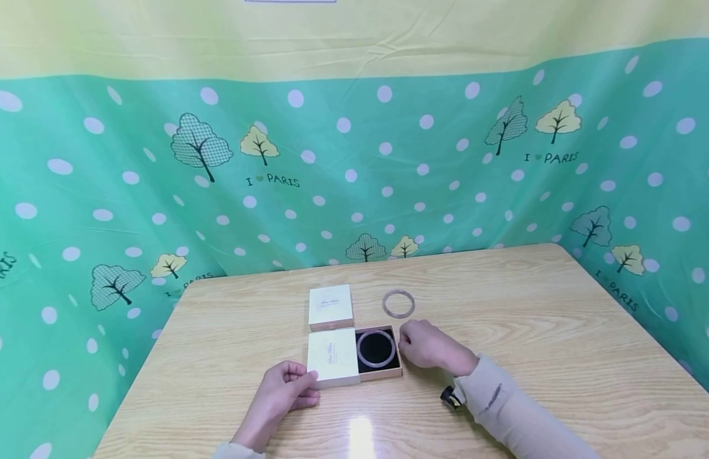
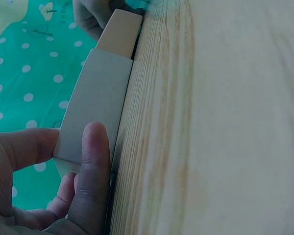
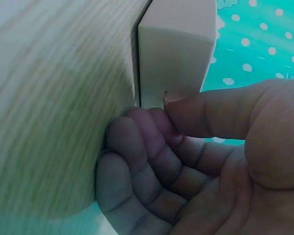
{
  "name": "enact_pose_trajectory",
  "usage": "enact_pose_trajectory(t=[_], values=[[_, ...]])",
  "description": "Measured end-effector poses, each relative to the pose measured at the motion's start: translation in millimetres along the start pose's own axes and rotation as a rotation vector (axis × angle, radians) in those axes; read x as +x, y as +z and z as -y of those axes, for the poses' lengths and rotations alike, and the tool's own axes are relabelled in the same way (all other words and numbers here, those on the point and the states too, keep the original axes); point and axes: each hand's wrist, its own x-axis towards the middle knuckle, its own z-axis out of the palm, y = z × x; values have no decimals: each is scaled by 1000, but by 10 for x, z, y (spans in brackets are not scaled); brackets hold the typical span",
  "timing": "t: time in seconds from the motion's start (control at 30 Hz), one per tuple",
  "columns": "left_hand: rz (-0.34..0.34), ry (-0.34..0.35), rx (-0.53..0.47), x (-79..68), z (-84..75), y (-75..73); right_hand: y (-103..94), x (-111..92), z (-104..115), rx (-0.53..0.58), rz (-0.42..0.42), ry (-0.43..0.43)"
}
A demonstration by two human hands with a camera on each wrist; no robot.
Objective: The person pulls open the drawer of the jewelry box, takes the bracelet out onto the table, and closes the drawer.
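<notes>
A white gift box sleeve (image 1: 333, 357) lies on the table, its inner drawer (image 1: 380, 375) slid partly out to the right. On the black lining of the drawer rests a pale purple bangle (image 1: 361, 350). My left hand (image 1: 284, 390) grips the left end of the sleeve, thumb and fingers around its corner in the left wrist view. At the drawer's right end is my right hand (image 1: 429, 345), thumb and curled fingers pinched together around a small pull loop (image 3: 165, 98). Most of that loop is hidden by the fingertips.
Right behind the sleeve sits a second white box (image 1: 330, 306), closed. Another bangle (image 1: 398, 315) lies on the wooden table (image 1: 504, 306) to its right. A dark object (image 1: 451, 398) is at the right cuff. A green dotted curtain (image 1: 354, 166) hangs around the back and sides.
</notes>
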Motion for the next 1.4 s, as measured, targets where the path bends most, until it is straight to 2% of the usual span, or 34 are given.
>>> enact_pose_trajectory(t=[0.13,0.23,0.53,0.7,0.9,1.0,1.2,1.4], values=[[1,0,3,-2,3,-3,-27,7,-16,23,3,33],[4,2,2,-1,5,-8,-55,20,-19,48,-29,42],[-10,3,26,7,3,-14,-43,61,56,107,-136,-110],[-4,4,16,11,6,-11,-2,39,89,21,-132,-154],[3,5,-3,11,12,-11,49,9,131,-123,-147,-284],[5,8,-5,11,11,-11,69,5,164,-145,-143,-328],[4,9,-1,7,9,-14,106,11,206,-171,-128,-351],[6,14,0,6,17,-16,143,16,213,-252,-160,-352]])
